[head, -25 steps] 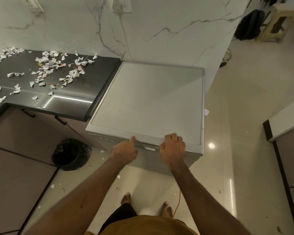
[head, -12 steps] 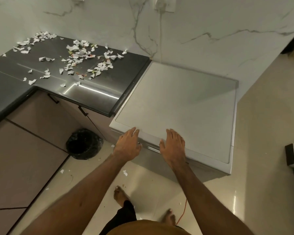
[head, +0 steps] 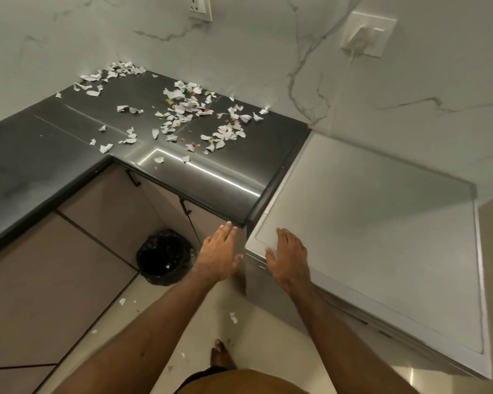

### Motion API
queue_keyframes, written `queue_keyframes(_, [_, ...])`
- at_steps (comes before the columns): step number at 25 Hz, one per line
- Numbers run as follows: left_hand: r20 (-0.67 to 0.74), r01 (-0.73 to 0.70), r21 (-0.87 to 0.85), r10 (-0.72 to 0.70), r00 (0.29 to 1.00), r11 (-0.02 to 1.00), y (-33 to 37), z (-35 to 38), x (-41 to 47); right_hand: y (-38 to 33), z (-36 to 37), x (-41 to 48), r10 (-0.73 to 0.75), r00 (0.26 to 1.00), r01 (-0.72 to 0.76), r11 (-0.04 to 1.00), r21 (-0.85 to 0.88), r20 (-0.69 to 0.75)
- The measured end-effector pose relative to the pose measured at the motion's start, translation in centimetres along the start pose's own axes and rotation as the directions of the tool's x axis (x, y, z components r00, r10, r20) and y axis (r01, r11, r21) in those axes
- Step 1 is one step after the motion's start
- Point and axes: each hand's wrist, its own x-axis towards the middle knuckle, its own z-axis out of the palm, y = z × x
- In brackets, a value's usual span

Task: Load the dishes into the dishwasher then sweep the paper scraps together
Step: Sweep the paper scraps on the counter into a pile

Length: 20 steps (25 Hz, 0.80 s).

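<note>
Empty, straight-fingered, the left hand (head: 219,255) hovers just beside the closed dishwasher (head: 376,240); the right hand (head: 289,258), equally flat, lies over its near corner. Paper scraps (head: 187,108) litter the counter (head: 40,155) at 11 o'clock.

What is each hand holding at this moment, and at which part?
Nothing is held. The left hand is open, fingers straight, by the corner of the countertop. The right hand is open over the near corner of the dishwasher.
</note>
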Motion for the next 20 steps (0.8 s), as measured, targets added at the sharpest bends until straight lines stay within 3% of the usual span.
queue_keyframes(6, [0.043, 0.064, -0.007, -0.064, 0.997, 0.998, -9.5, -2.9, 1.5, -8.7, 4.0, 4.3, -0.079, 0.994, 0.077, 0.997, 0.03, 0.072])
queue_keyframes(20, [0.046, 0.156, -0.103, -0.152, 0.987, 0.982, -23.2, -7.8, 7.0, -20.1, 11.7, 17.7, -0.196, 0.947, 0.231, 0.966, -0.116, 0.255])
